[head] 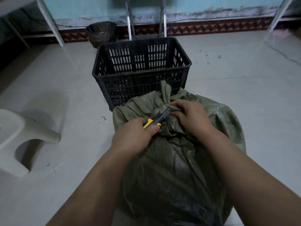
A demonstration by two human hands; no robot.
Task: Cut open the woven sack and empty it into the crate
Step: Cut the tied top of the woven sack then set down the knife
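A full green woven sack (177, 160) stands on the floor right in front of me, its neck tied in a bunched knot (163, 101) at the top. My left hand (135, 136) grips a yellow and black utility knife (154, 121), whose front end lies against the tied neck. My right hand (190, 118) pinches the bunched fabric just right of the knot. Behind the sack stands a black slotted plastic crate (141, 70), with nothing visible inside it.
A white plastic stool (21, 141) lies at the left. A dark bucket (101, 34) sits behind the crate by the wall. Metal table legs (50, 22) rise at the back left and two chrome legs (145, 18) behind the crate. The floor is pale tile.
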